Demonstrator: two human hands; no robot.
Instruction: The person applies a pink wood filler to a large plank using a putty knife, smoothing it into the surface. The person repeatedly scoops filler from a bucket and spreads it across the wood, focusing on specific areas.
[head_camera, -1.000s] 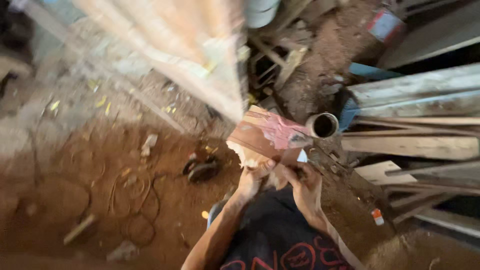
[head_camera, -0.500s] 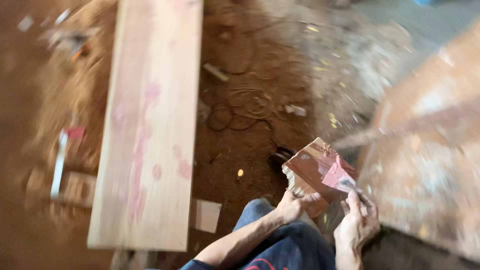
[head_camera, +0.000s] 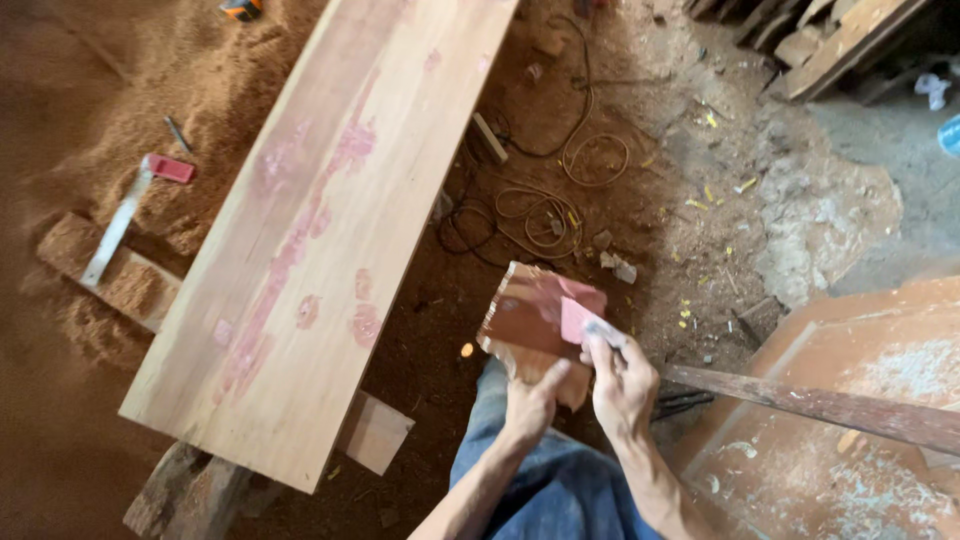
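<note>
Head view: left hand (head_camera: 532, 402) grips a putty-smeared cardboard scrap (head_camera: 535, 325) from below as a palette, while right hand's (head_camera: 622, 385) fingers pinch a scraper (head_camera: 585, 325) against it.

Plank (head_camera: 320, 220): long, pale, pink-stained, on block (head_camera: 185, 490) | Cord (head_camera: 540, 210): coiled on dirt right of plank | Square (head_camera: 125, 215): red-handled, in sawdust (head_camera: 80, 120), left | Offcut (head_camera: 375, 432): under plank's near corner

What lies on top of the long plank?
The plank carries only pink patches of filler along its face; nothing else rests on it. Its far end runs out of frame. Both hands, left and right, hold a smeared board scrap off to its side.
</note>
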